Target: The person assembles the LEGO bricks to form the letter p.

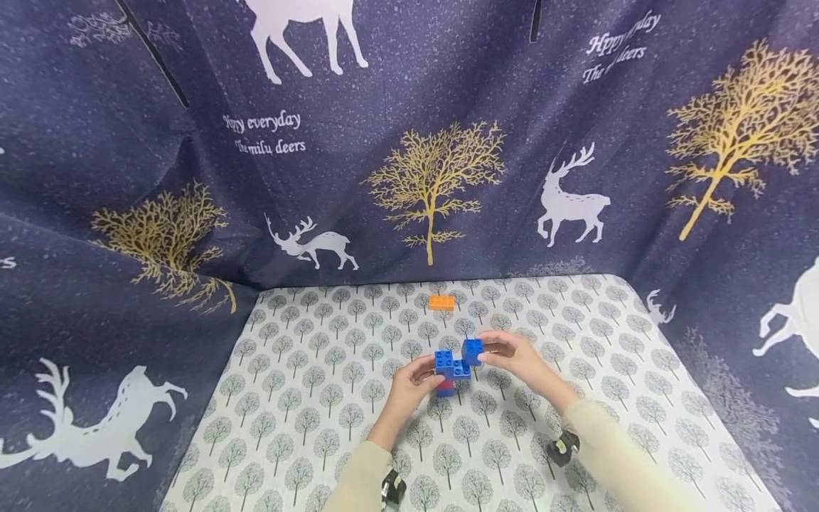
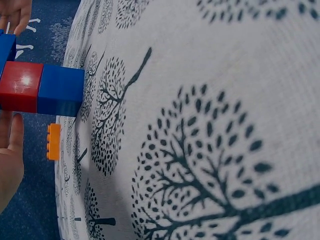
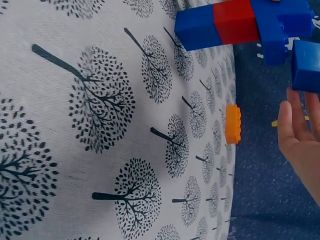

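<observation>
My left hand [image 1: 409, 387] grips a small stack of toy building bricks [image 1: 443, 360], fingers and thumb on its left side. A blue brick [image 3: 197, 27] forms the bottom, with a red brick [image 2: 21, 86] above it. Over the red one a longer blue brick [image 3: 272, 42] juts out to the right, its studs bare there, and another blue brick sits on its left end. Between thumb and fingers my right hand [image 1: 515, 357] pinches a separate blue brick [image 1: 472, 351]. That brick is held just above the jutting studs, with a narrow gap showing in the right wrist view.
An orange brick [image 1: 441, 303] lies near the far edge of the table, beyond both hands. A pale cloth [image 1: 307, 419] printed with trees covers the table. Dark blue fabric [image 1: 384, 107] with deer and trees hangs behind and at both sides.
</observation>
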`<state>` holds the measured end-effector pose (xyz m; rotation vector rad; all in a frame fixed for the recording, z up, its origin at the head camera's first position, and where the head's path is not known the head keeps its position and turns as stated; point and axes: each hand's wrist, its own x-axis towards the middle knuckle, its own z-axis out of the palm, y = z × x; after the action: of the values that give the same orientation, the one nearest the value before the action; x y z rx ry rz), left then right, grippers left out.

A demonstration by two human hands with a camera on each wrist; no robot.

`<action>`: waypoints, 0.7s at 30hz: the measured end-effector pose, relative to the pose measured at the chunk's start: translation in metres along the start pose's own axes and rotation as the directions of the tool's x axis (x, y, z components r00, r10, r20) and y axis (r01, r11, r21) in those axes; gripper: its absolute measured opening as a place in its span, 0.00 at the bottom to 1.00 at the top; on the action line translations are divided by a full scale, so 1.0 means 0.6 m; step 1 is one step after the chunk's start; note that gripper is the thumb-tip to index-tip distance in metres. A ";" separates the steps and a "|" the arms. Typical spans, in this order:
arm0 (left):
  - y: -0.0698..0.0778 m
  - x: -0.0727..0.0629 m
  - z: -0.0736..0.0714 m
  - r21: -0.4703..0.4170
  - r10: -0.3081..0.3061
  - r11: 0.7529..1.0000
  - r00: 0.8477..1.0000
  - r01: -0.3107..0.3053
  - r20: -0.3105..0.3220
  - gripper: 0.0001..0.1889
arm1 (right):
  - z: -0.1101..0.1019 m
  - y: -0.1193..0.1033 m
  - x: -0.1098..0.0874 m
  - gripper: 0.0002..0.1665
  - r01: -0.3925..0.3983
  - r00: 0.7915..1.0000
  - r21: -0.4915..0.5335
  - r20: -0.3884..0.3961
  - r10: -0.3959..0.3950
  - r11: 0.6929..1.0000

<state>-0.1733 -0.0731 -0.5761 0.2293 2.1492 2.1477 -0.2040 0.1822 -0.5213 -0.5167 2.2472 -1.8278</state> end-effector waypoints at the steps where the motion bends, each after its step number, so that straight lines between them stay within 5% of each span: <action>1: 0.000 0.000 0.000 0.002 0.002 1.000 1.000 -0.002 -0.001 0.24 | 0.002 -0.006 -0.003 0.28 0.002 1.000 -0.001 0.005 -0.002 1.000; 21: -0.002 0.001 -0.001 0.021 0.035 0.999 0.999 -0.035 0.009 0.24 | 0.013 0.003 -0.012 0.26 0.028 0.999 0.040 0.037 -0.030 0.999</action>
<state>-0.1741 -0.0739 -0.5770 0.2795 2.1800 2.1386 -0.1947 0.1785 -0.5250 -0.5747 2.1861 -1.8558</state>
